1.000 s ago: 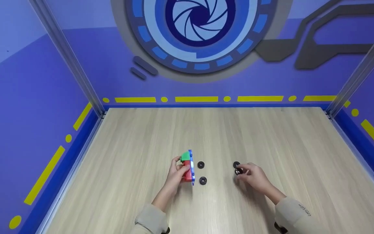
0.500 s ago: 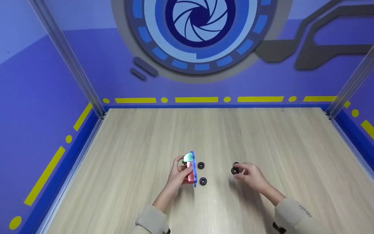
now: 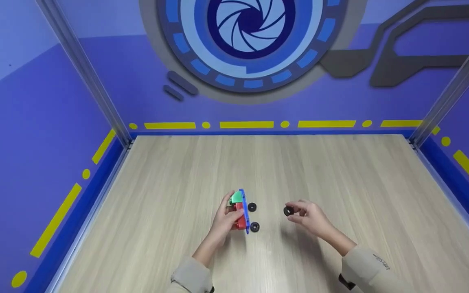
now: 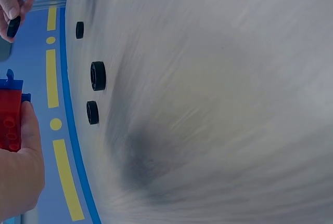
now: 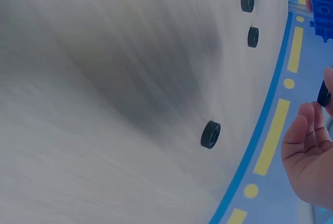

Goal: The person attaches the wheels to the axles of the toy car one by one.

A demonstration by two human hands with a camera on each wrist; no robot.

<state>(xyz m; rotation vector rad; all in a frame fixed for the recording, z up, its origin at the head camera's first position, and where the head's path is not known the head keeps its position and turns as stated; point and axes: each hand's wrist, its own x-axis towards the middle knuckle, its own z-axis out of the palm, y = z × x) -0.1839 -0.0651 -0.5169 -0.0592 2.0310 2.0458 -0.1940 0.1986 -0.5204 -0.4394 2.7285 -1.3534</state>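
Note:
My left hand (image 3: 221, 223) grips a toy truck (image 3: 241, 219) with a red body, green cab and blue chassis, tipped on its side. The blue underside (image 5: 322, 8) faces right, toward the other hand. Between the thumb and fingers of my right hand (image 3: 314, 219) a black toy wheel (image 3: 288, 211) is pinched, raised above the table. Two more black wheels, a farther one (image 3: 252, 207) and a nearer one (image 3: 255, 226), lie flat just right of the truck. Another wheel (image 5: 210, 134) lies on the table in the right wrist view; the right hand hides it in the head view.
The wooden tabletop (image 3: 202, 162) is bounded by a blue back wall (image 3: 320, 110) and side walls with yellow markings. Metal posts (image 3: 92, 81) stand at the back corners.
The right hand has lifted a wheel and moved left with it, away from the wheel it lay beside. The left hand has shifted the truck slightly right and turned it a little.

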